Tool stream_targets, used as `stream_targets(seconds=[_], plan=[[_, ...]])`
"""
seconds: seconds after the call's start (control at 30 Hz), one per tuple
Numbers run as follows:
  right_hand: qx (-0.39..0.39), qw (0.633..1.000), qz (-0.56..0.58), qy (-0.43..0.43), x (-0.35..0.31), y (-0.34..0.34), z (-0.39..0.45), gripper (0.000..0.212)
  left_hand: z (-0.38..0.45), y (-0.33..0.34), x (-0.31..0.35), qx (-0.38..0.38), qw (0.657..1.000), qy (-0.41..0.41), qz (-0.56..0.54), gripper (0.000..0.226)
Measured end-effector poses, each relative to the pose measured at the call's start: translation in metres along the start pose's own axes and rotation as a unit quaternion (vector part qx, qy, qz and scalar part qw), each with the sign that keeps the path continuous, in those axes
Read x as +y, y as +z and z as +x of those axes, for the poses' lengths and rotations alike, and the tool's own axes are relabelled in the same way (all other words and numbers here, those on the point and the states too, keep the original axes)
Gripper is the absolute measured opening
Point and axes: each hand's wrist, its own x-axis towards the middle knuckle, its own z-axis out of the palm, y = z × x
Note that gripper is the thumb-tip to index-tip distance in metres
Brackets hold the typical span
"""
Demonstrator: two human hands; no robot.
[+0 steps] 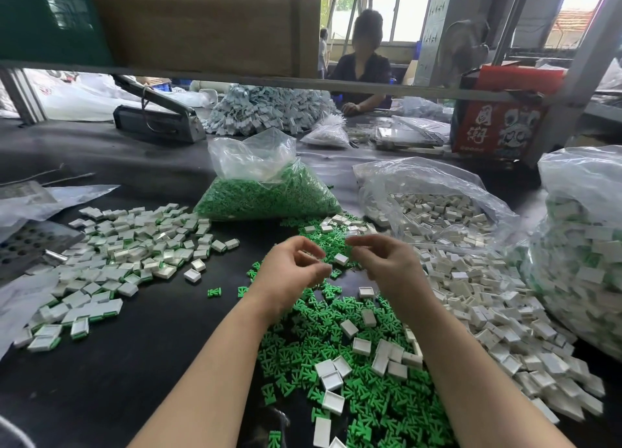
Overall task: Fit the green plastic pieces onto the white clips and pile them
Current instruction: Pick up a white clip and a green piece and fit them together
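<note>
Both hands raised at frame centre above loose green pieces (340, 363) on the dark counter (151, 363). Left hand (292, 268) fingers curled, tips blurred; contents cannot be told. Right hand (387, 262) fingers likewise curled, grip unclear. One white clip (341, 259) between them, seemingly lying on the counter. Unfitted white clips (478, 299) heaped right, finished pile (128, 255) left, probably keeping stock and output apart.

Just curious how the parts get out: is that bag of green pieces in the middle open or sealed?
Open. The bag of green pieces has its top gaping, unsealed, and loose green pieces lie on the table in front of it.
</note>
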Motion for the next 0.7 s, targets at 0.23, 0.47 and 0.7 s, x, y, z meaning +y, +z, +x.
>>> stream_targets(seconds=[0.23, 0.47, 0.7], plan=[[-0.003, 0.993, 0.108, -0.042, -0.006, -0.001, 0.0, 0.013, -0.001, -0.002, 0.011, -0.067, 0.919, -0.038, -0.386, 0.023], [-0.009, 0.988, 0.139, -0.064, -0.014, 0.001, -0.004, 0.016, -0.004, -0.005, 0.013, -0.092, 0.895, -0.054, -0.433, 0.028], [-0.01, 0.986, 0.15, -0.075, -0.016, 0.004, -0.004, 0.021, -0.007, 0.002, 0.017, -0.082, 0.909, -0.068, -0.402, 0.016]])
